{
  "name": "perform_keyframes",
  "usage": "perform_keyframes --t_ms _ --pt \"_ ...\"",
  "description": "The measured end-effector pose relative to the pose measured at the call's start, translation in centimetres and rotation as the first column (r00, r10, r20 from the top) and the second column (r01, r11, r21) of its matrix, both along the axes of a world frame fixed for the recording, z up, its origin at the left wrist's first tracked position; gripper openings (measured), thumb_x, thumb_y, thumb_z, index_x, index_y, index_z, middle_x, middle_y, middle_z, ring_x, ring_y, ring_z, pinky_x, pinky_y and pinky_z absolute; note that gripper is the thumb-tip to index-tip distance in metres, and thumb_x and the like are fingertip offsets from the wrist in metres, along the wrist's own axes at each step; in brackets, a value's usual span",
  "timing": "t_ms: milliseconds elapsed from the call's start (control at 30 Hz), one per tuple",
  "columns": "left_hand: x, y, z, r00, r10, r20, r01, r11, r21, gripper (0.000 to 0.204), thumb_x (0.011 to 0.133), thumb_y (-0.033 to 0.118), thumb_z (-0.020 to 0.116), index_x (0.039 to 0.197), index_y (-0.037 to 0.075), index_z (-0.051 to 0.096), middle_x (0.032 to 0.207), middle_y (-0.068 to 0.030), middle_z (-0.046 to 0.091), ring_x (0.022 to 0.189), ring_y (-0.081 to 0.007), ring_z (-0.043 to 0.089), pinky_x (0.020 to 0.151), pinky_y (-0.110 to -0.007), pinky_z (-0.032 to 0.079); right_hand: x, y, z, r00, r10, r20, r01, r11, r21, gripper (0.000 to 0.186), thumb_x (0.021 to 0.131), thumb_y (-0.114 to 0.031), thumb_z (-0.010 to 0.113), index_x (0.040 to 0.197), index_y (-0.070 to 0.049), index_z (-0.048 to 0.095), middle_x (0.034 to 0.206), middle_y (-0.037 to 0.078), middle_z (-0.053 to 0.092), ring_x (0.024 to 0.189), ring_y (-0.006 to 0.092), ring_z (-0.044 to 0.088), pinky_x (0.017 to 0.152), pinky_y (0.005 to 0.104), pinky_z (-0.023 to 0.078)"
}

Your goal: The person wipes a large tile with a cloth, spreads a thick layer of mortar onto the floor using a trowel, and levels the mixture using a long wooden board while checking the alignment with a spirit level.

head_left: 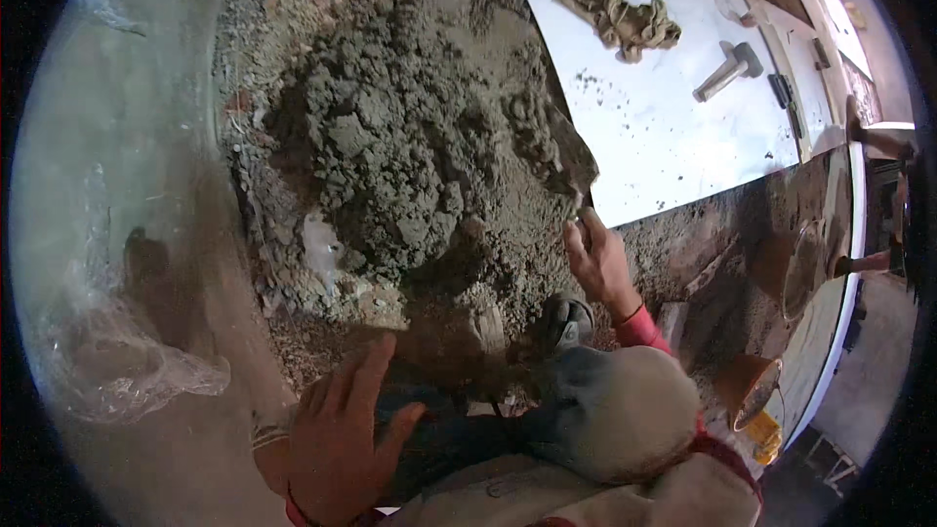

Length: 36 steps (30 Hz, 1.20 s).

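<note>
Right hand: fingers closed on handle of trowel-like tool, blade between grey mortar heap and white board. Left hand: fingers spread, thumb apart. Board bears hammer, dirty bundle. Clear plastic on pale surface, left. Buckets right.

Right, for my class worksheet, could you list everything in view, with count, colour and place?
Crumbly heap: 1, grey, centre
White board: 1, white, upper right
Bundle: 1, brownish, on the board
Hammer: 1, grey, on the board
Clear plastic: crumpled, colourless, lower left
Buckets: 2, brownish, right
Yellow thing: 1, yellow, lower right, kind unclear
Far-right clutter: uncounted, mixed, too small to tell
Shoe: 1, dark grey, below the heap
Left hand: 1, red sleeve, lower left, open
Right hand: 1, red sleeve, heap's right edge, grip unclear
</note>
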<state>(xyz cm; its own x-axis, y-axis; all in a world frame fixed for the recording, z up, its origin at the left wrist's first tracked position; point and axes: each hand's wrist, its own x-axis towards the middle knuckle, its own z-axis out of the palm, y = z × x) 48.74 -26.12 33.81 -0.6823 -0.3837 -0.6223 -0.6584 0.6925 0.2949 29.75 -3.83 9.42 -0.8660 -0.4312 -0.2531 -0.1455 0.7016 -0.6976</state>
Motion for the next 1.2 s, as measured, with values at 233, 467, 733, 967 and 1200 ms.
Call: perform_keyframes --t_ms 233,467,733,967,1200 --pt "1.3 0.4 1.0 0.932 -0.156 -0.327 0.250 0.930 0.269 0.062 0.086 0.029 0.071 0.139 0.008 0.049 0.132 -0.0177 0.057 0.120 -0.0350 0.055 0.102 -0.043 0.043 2.4 1.3 -3.1 0.892 -0.063 -0.448 0.111 0.991 0.081 0.031 0.095 -0.024 0.054 0.114 0.000 0.053 0.083 0.026 0.064 0.063 0.0449 0.060 0.055 0.0490 0.050" --pt "3.7 -0.4 -0.5 0.958 0.038 -0.285 0.035 0.969 0.245 0.062 0.083 0.009 0.068 0.140 0.004 0.046 0.134 -0.0213 0.055 0.120 -0.0383 0.054 0.102 -0.042 0.043 7.6 -2.7 -3.8 0.565 -0.479 0.672 0.784 0.564 -0.258 0.033 0.104 -0.036 0.039 0.091 -0.009 0.051 0.070 0.004 0.053 0.053 0.0167 0.052 0.046 0.0329 0.045" --pt "4.3 -2.6 -1.0 0.924 -0.230 -0.304 0.298 0.934 0.199 0.056 0.090 0.018 0.063 0.142 0.008 0.045 0.134 -0.0199 0.054 0.119 -0.0384 0.055 0.098 -0.045 0.046 4.2 -15.0 -15.0 0.694 -0.430 0.578 0.716 0.503 -0.484 0.034 0.104 -0.039 0.040 0.089 -0.009 0.046 0.078 0.005 0.051 0.056 0.0184 0.054 0.045 0.0368 0.046" --pt "5.1 -3.0 -1.4 0.870 -0.203 -0.450 0.327 0.919 0.219 0.055 0.094 0.020 0.058 0.145 0.008 0.042 0.136 -0.0198 0.053 0.119 -0.0386 0.054 0.097 -0.046 0.047 -9.7 -12.7 -10.5 0.886 0.427 -0.181 -0.350 0.871 0.344 0.024 0.096 -0.023 0.049 0.098 -0.001 0.058 0.076 0.015 0.058 0.066 0.0287 0.060 0.060 0.0423 0.050" --pt "5.2 -3.1 -1.7 0.863 -0.132 -0.488 0.302 0.909 0.287 0.058 0.093 0.030 0.060 0.143 0.007 0.043 0.131 -0.0197 0.054 0.110 -0.0352 0.058 0.092 -0.044 0.047 -2.9 -1.8 -6.9 0.997 -0.016 0.072 0.008 0.994 0.113 0.031 0.096 -0.025 0.046 0.092 -0.001 0.066 0.078 0.026 0.064 0.079 0.0418 0.066 0.063 0.0481 0.052"
